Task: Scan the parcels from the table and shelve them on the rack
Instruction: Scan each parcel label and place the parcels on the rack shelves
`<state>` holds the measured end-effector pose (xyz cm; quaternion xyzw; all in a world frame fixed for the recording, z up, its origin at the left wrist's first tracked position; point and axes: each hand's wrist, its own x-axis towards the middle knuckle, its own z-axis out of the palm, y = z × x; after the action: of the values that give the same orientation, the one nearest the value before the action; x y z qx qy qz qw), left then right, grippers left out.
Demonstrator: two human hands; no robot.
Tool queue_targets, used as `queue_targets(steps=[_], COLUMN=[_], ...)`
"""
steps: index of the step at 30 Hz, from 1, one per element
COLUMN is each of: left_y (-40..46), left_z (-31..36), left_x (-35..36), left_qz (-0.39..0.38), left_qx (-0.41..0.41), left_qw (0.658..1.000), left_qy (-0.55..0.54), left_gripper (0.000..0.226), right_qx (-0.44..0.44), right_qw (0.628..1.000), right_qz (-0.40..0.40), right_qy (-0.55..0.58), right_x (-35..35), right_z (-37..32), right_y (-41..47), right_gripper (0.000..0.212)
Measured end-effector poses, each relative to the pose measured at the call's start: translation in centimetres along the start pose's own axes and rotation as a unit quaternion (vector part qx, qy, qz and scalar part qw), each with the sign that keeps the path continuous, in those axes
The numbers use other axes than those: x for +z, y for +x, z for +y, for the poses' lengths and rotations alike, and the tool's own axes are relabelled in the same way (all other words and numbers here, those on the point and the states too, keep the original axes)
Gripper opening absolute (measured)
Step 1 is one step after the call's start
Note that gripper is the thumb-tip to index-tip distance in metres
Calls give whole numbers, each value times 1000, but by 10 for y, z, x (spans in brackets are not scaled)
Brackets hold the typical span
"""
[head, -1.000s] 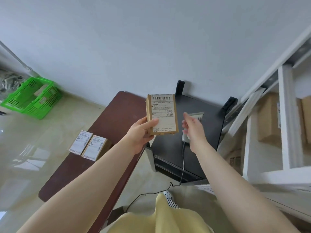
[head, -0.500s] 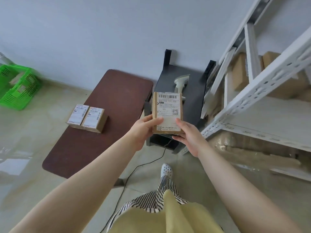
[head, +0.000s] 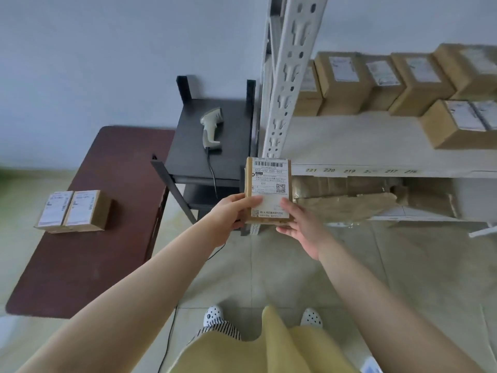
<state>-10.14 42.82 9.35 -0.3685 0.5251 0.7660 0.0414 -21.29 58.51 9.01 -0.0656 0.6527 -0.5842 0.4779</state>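
A small brown parcel (head: 269,184) with a white barcode label is held upright in front of me, just before the white rack's post (head: 285,84). My left hand (head: 231,216) grips its lower left edge, thumb on the label. My right hand (head: 301,227) holds its lower right corner from below. Two more labelled parcels (head: 72,211) lie side by side on the dark red table (head: 88,265). The grey scanner (head: 211,127) lies on the black stand (head: 193,157), its cable hanging down.
The rack's shelf (head: 363,146) carries several brown parcels (head: 403,84) along the back and right, with bare board near its front left. Number tags (head: 360,170) run along its edge. Crumpled brown wrapping (head: 349,200) fills the level below. My feet stand on pale floor tiles.
The scanner has gone from my right hand onto the black stand. My right hand then joined the left on the parcel. My view has swung right toward the rack.
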Motion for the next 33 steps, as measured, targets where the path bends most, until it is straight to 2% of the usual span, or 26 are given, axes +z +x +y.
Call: queue_targets(steps=[3, 6, 9, 13, 16, 20, 23, 27, 28, 31, 33], left_y=[19, 38, 58, 82, 96, 118, 140, 178, 188, 215, 231], left_z=[-14, -25, -27, -14, 1, 19, 30, 53, 60, 84, 97], left_x=[61, 128, 185, 251, 280, 305, 321, 343, 348, 365, 375], left_qz=[-4, 2, 12, 15, 16, 4, -14, -37, -43, -57, -56], left_qx=[-21, -39, -46, -43, -34, -23, -23, -25, -26, -46, -65], left_qw=[1000, 999, 999, 999, 999, 1000, 1000, 999, 999, 997, 996], left_qy=[-3, -11, -14, -20, -18, -4, -9, 5, 10, 8, 4], left_gripper=[52, 42, 67, 54, 70, 71, 61, 74, 69, 35, 24], right_qx=[14, 24, 23, 15, 10, 10, 17, 25, 24, 29, 40], right_qw=[1000, 999, 998, 997, 996, 995, 993, 989, 988, 984, 980], right_qz=[24, 45, 57, 73, 81, 92, 105, 136, 140, 158, 174], right_qy=[10, 14, 18, 26, 32, 48, 53, 60, 62, 76, 88], right_x=[-62, -130, -184, -248, -278, -306, -326, -356, -363, -384, -395], right_z=[6, 9, 2, -19, -35, -51, -63, -85, -91, -114, -125], right_y=[-8, -15, -21, -26, -23, -11, 4, 26, 31, 49, 60], right_gripper=[24, 27, 22, 24, 27, 25, 27, 28, 29, 33, 37])
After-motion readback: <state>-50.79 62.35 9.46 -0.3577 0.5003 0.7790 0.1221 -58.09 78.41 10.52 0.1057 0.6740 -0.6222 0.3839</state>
